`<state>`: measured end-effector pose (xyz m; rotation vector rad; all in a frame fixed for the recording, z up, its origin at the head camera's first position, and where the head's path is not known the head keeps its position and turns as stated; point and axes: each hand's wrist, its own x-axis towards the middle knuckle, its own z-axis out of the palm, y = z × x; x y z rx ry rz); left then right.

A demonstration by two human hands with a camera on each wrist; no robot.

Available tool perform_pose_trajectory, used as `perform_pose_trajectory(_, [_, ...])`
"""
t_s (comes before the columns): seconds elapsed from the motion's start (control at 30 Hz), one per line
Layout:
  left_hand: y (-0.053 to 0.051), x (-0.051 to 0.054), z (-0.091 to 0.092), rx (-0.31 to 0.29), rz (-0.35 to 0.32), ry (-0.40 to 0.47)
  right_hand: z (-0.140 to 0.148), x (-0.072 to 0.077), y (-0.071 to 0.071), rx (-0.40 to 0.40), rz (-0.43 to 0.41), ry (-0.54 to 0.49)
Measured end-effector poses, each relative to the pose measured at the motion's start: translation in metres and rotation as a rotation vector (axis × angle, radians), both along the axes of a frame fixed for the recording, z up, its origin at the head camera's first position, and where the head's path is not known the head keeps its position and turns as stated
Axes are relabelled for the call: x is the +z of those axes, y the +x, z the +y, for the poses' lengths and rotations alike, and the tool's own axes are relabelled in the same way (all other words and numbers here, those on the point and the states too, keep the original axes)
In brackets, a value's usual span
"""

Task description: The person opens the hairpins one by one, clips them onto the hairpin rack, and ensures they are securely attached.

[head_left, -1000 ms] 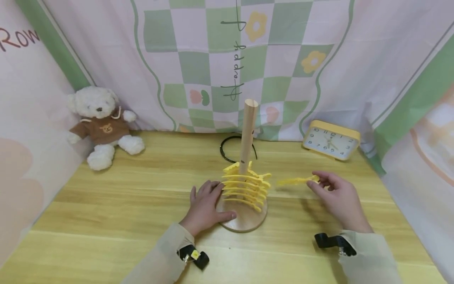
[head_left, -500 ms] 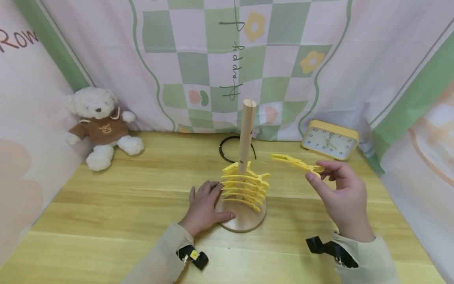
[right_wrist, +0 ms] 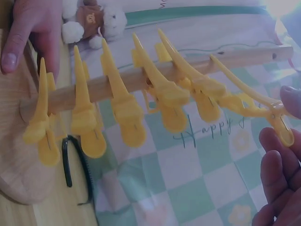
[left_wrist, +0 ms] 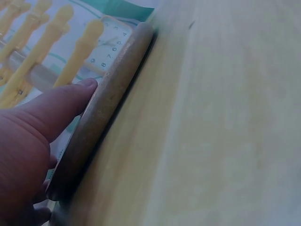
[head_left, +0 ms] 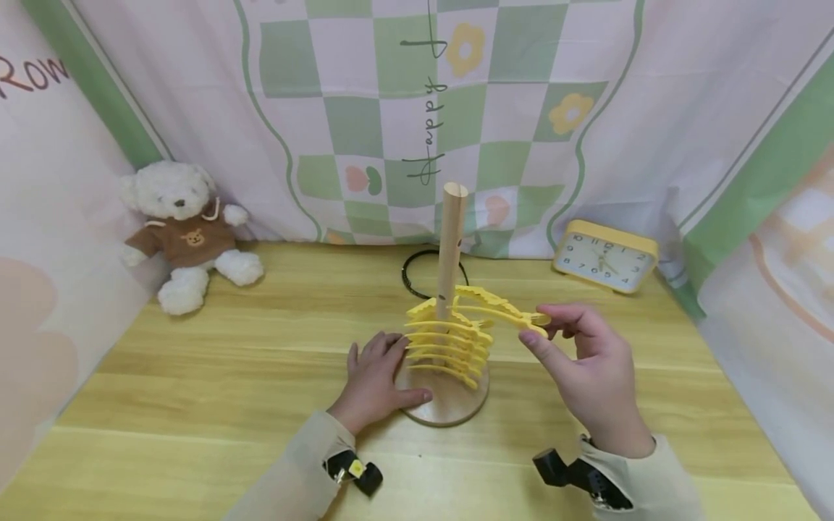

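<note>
An upright wooden pole (head_left: 451, 235) stands on a round wooden base (head_left: 449, 407). Several yellow hair clips (right_wrist: 126, 112) are clamped along its lower part, one above another. My left hand (head_left: 373, 383) rests on the base at its left side, the thumb lying straight on top and the fingers along the rim. Between thumb and fingertips, my right hand (head_left: 589, 380) pinches the handle end of another yellow hair clip (right_wrist: 247, 84). That clip is spread apart, its prong tips at the pole just above the topmost clamped one. Whether they touch the wood I cannot tell.
A black headband (head_left: 409, 278) lies behind the stand. A white teddy bear (head_left: 193, 235) in a brown top sits at back left, and a yellow-framed clock (head_left: 606, 257) stands at back right. A patterned curtain (head_left: 355, 130) hangs behind the wooden table (head_left: 215, 376).
My right hand has lifted its hair clip from the right side and brought it left to the pole, the prongs now apart. The left hand has stayed on the base.
</note>
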<state>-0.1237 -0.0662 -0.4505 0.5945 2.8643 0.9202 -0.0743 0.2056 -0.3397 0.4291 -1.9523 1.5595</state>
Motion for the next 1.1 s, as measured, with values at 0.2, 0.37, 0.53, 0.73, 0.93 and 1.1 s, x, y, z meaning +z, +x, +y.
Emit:
perform_pose_trajectory(0.2, [0.001,0.003,0.0,0.008,0.012,-0.013,-0.012,-0.001,0.0,-0.012,-0.002,-0.014])
perform_pose_trajectory(0.37, [0.0,0.003,0.0,0.009,0.021,-0.012,-0.022,-0.002,0.002,-0.055,-0.035,0.03])
perform_pose_trajectory(0.53, [0.001,0.002,0.001,0.008,0.03,-0.01,-0.029,0.0,0.003,-0.072,-0.046,0.027])
perform_pose_trajectory(0.73, [0.0,0.001,0.002,0.006,0.043,-0.019,-0.035,0.004,0.003,-0.081,-0.117,0.014])
perform_pose_trajectory(0.93, [0.001,0.004,0.003,0.002,0.047,-0.027,-0.044,0.006,0.002,-0.091,-0.158,0.002])
perform_pose_trajectory(1.1, [0.001,0.005,0.004,0.007,0.051,-0.035,-0.053,0.002,0.0,-0.101,-0.175,0.031])
